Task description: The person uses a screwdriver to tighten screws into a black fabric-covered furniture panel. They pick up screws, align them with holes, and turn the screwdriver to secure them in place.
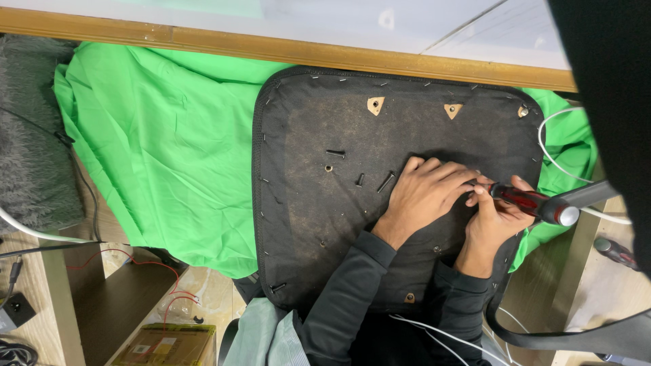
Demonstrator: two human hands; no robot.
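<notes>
Right hand (491, 220) grips screwdriver (532, 203); left hand (424, 193) rests spread on seat underside (312, 196).

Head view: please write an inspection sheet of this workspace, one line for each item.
Surface: green cloth spread under an upturned seat base with black stapled fabric.
Job's things: red-and-black screwdriver; loose black bolts lying on the seat base.
Clutter: second screwdriver at right; cardboard box below.
Grips: left hand lies flat on the seat base; right hand holds the screwdriver.
Cables: white cable at right; thin red wire on the floor.
Surroundings: wooden table edge; grey furry rug.
</notes>
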